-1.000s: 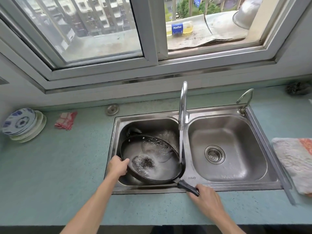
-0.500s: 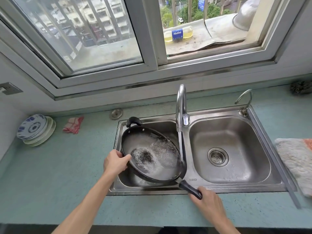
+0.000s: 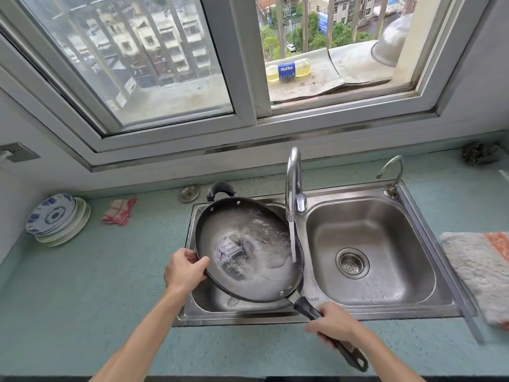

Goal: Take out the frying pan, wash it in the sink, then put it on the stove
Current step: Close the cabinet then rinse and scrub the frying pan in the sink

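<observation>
Both hands grip the frying pan (image 3: 248,252) over the sink (image 3: 413,307): left hand (image 3: 183,271) fingers clamp its rim, right hand (image 3: 333,325) wraps the handle. Washing under the running tap (image 3: 293,186); next, drain it.

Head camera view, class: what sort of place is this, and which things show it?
Most likely a home kitchen: a stainless steel double sink with a running chrome tap, a black frying pan being rinsed, and stacked blue-and-white plates.
</observation>
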Tool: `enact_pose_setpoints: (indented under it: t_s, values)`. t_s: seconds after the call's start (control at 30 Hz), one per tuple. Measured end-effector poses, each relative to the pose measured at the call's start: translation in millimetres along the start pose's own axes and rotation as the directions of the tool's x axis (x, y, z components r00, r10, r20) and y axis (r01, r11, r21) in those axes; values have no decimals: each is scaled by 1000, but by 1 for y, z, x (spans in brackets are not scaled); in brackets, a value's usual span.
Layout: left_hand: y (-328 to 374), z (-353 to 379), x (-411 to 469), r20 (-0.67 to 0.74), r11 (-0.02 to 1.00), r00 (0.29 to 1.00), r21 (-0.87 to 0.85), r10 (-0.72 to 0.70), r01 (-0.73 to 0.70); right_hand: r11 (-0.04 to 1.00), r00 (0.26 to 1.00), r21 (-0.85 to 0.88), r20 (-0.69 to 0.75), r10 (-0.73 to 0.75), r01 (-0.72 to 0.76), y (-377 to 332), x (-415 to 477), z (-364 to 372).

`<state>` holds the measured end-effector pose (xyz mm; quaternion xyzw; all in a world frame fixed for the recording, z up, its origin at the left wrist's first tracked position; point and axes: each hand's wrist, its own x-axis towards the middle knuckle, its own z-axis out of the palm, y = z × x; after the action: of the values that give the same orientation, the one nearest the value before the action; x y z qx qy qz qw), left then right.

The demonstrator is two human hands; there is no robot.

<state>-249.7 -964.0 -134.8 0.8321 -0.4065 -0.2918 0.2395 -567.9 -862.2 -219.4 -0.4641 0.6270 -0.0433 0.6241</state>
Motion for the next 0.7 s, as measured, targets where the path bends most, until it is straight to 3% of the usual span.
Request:
enact_pose_setpoints:
  t_s: [0.1,0.2,0.37,0.7]
  values:
    - [-7,4,6,28,998,999,-64,-21,23,998,980,-60,-193,-45,34,-4,5,-3]
    - [-14,8,10,71,981,993,-167,-90,101,969,935,-248,-342,-96,8,-11,3,-9]
    - [-38,18,11,166,910,969,-346,-181,229,929,901,-369,-415,-126,-40,-16,-6,-12]
    - [-68,37,7,350,754,890,-487,-293,440,788,853,-601,-474,-216,-134,-32,-10,-19]
